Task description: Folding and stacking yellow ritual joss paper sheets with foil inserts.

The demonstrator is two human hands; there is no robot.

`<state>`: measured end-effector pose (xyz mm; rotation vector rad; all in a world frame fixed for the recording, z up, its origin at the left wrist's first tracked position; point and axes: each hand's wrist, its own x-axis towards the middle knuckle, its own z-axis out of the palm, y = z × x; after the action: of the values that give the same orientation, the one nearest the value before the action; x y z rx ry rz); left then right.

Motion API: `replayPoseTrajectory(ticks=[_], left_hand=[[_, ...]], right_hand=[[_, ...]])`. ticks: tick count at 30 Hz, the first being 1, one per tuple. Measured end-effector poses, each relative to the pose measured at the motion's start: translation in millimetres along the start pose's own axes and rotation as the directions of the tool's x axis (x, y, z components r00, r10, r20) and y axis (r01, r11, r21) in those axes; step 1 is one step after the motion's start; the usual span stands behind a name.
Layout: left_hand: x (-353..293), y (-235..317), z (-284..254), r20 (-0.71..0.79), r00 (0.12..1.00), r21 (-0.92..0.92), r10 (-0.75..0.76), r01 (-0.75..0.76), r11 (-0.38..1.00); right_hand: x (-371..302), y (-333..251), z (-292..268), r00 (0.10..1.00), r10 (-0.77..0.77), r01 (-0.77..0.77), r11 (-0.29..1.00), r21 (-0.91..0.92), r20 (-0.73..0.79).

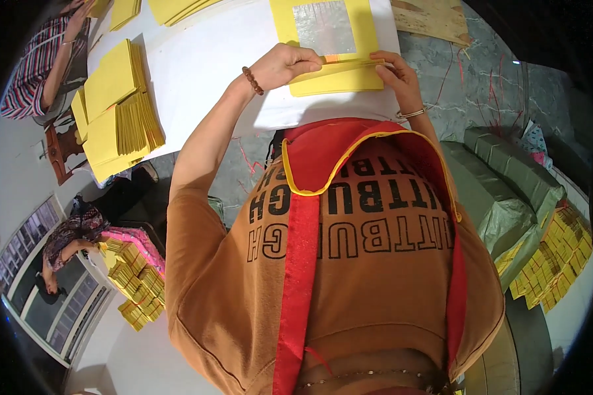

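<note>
Both my hands are at the near edge of a white table [204, 49], on yellow paper [339, 84] with a silver square [323, 27] in its middle. Across the near part of the paper runs a narrow raised yellow fold. My left hand [280, 68], with a beaded bracelet on its wrist, pinches this fold's left end between thumb and fingers. At the right end, my right hand [402, 80] grips the fold between thumb and fingertips. Whether one sheet or several lie under my hands, I cannot tell.
Stacks of yellow paper [115, 79] and a fanned bundle [138, 125] lie along the table's left side. A person in a striped shirt [36, 79] works at the far left. Tied yellow bundles [553, 257] and green wrapped packs [487, 178] stand at right. Red strings litter the floor.
</note>
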<state>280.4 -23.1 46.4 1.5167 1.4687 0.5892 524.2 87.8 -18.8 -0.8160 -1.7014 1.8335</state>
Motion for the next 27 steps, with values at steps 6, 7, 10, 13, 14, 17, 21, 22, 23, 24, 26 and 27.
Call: replayPoseTrajectory(ticks=[6,7,10,13,14,17,21,22,23,24,26,27], left_hand=[[2.5,-3.4,-1.7,-0.013,0.999,-0.009,0.040,-0.040,0.999],[3.6,-2.4,-2.6,0.006,1.000,-0.001,0.009,-0.009,1.000],[4.2,-6.2,-1.6,0.013,1.000,-0.009,-0.020,0.020,1.000],[3.5,-6.7,-2.0,0.010,0.999,-0.042,-0.031,0.031,0.999],[3.1,-6.1,-2.3,0.017,0.999,-0.059,-0.045,0.046,0.997],[1.9,-5.8,-1.0,0.003,1.000,-0.057,-0.006,0.006,0.998],[-11.5,12.9,-5.3,-0.036,0.999,0.040,-0.004,0.006,0.999],[-18.0,17.4,-6.9,-0.107,0.991,0.156,0.087,-0.069,0.985],[-20.9,18.7,-9.2,-0.166,0.969,0.275,0.184,-0.134,0.952],[-24.6,12.4,-9.7,-0.176,0.968,0.277,0.181,-0.128,0.952],[-25.9,-14.7,-3.3,-0.310,0.896,0.494,0.318,-0.134,0.859],[-23.4,-30.3,-0.3,-0.322,0.890,0.592,0.324,-0.078,0.802]], right_hand=[[0.6,0.1,-2.3,0.998,0.058,-0.054,0.994,0.093,-0.040],[0.5,0.9,-2.5,0.997,0.058,-0.054,0.994,0.093,-0.040],[0.1,0.6,-1.9,0.996,0.073,-0.067,0.990,0.123,-0.042],[-1.4,-1.4,-0.8,0.996,0.087,-0.087,0.986,0.144,0.008],[-2.0,-1.9,2.0,0.998,0.065,-0.066,0.992,0.104,0.009],[1.7,4.4,5.6,1.000,-0.008,0.008,1.000,0.011,-0.019],[5.5,9.3,7.2,0.994,0.055,-0.054,0.998,0.011,-0.095],[6.8,12.5,5.7,0.994,0.054,-0.054,0.999,0.010,-0.096],[9.0,17.2,3.0,0.991,0.072,-0.068,0.997,0.041,-0.110],[11.8,18.9,3.7,0.990,0.087,-0.079,0.994,0.073,-0.112],[13.3,16.6,5.3,0.993,0.076,-0.068,0.994,0.091,-0.091],[14.0,16.4,5.6,0.995,0.068,-0.059,0.992,0.110,-0.077]])
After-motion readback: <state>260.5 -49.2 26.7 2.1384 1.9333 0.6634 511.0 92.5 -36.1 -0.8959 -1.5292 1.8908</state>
